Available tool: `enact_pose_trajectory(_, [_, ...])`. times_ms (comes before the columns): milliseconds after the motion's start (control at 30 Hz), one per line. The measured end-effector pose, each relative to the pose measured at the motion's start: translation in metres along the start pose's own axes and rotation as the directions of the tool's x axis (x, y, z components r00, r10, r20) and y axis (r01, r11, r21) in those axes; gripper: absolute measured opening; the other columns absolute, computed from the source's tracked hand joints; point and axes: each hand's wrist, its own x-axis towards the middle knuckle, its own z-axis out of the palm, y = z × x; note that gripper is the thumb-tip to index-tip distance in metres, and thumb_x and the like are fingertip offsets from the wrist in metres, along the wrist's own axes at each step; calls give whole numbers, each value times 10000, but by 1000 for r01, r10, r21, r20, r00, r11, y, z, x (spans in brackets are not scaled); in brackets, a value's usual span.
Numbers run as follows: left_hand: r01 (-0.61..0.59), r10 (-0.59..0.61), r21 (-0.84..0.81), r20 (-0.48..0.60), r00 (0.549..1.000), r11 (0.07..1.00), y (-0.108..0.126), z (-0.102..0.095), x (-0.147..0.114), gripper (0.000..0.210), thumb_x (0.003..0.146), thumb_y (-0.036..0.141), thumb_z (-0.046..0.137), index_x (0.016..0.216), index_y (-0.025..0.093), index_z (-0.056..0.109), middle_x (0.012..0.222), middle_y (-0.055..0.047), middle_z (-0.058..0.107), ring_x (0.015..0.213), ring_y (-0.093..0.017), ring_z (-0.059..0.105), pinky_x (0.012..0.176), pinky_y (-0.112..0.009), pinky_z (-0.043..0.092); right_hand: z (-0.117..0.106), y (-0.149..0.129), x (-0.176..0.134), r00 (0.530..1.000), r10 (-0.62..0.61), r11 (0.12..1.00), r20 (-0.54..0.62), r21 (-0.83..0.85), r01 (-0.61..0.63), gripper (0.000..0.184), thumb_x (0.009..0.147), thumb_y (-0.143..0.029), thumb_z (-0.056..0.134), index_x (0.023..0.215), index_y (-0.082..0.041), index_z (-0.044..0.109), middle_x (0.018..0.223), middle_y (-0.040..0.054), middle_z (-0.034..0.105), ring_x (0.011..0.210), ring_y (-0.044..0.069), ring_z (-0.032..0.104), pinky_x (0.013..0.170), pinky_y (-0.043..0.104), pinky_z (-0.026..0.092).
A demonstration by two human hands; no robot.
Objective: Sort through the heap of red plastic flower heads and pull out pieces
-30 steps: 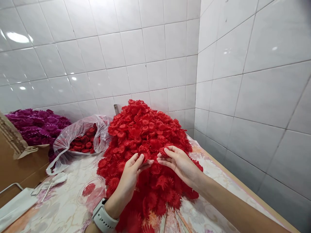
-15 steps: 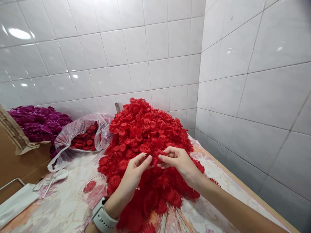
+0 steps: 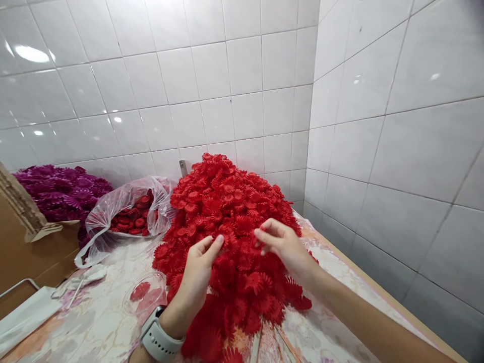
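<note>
A tall heap of red artificial flowers [image 3: 230, 196] with curled, fringed petals fills the middle of the table. My left hand [image 3: 202, 259], with a pale watch [image 3: 161, 335] on its wrist, is in front of the heap's left side. Its thumb and index finger pinch a red flower [image 3: 226, 243], hard to tell from those behind. To the right, my right hand [image 3: 280, 247] hovers before the heap, fingers curled and thumb against the index finger. A speck of red shows at its fingertips, too small to name.
A clear plastic bag [image 3: 98, 222] holds darker red pieces, left of the heap. Behind it lie purple flowers [image 3: 68, 191] beside a cardboard box [image 3: 45, 257]. A clear round container [image 3: 145, 295] with red bits stands on the patterned tablecloth [image 3: 102, 312]. Tiled walls close the back and right.
My hands have moved apart from their meeting point at a red flower. The left went left and slightly down, while the right shifted a little to the right.
</note>
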Motion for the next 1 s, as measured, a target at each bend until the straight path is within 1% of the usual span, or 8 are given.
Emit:
enact_pose_trajectory(67, [-76,83,105,-63,995,992,3,-3,3,257,669,408,636,671,153,610,755,-10,612,781,-153,560,707,-236,431,-7,-1,5,986,-56,994,-155,-104,40,249,712,-427,603,705,-200,502,701,-18,555,679,143,527,608,266,427])
enact_pose_trajectory(133, [-179,201,262,-61,978,948,4,-5,5,234,675,390,626,656,156,625,981,-56,608,948,-192,545,809,-263,420,-10,-1,7,967,-157,948,-202,-304,90,236,740,-439,568,755,-204,554,795,11,592,756,170,544,685,302,428])
enact_pose_trajectory(200, [-266,302,394,-31,953,880,4,-5,6,220,691,370,609,623,162,632,1160,-79,532,1070,-215,495,894,-288,385,-8,0,6,957,-252,861,-147,-485,152,224,783,-416,513,788,-204,585,879,35,600,818,189,553,752,331,420])
enact_pose_trajectory(300, [-295,353,437,-57,934,850,3,-5,6,220,711,371,581,659,169,651,1202,-86,496,1063,-215,507,899,-305,392,-3,5,3,941,-335,738,-48,-634,231,148,809,-329,481,810,-207,565,927,43,573,848,192,561,791,344,423])
enact_pose_trajectory(500, [-100,118,218,-71,991,971,8,1,1,330,641,419,630,819,143,662,781,-30,650,759,-182,591,718,-287,477,-6,13,6,907,-422,616,-22,-740,269,211,742,-233,578,940,-214,507,1004,64,549,972,248,507,854,426,400])
enact_pose_trajectory(667, [22,-23,73,0,1000,997,13,10,-6,299,593,383,685,769,144,656,736,10,627,686,-140,577,671,-257,490,0,9,0,817,-574,559,55,-703,440,88,802,-175,511,884,-204,499,929,67,574,902,226,516,807,410,420])
enact_pose_trajectory(800, [43,-50,64,104,993,997,11,15,-10,250,585,348,697,740,156,655,711,19,619,664,-129,568,652,-244,489,9,9,-9,726,-658,482,198,-631,609,76,817,-166,506,886,-198,506,867,61,577,843,196,527,775,361,443])
enact_pose_trajectory(1000, [-54,10,166,255,967,985,3,14,-13,216,716,326,592,849,171,662,813,-20,656,774,-167,578,708,-268,484,12,15,-12,698,-667,431,262,-628,648,103,817,-150,495,917,-168,510,852,78,578,808,194,522,733,352,456])
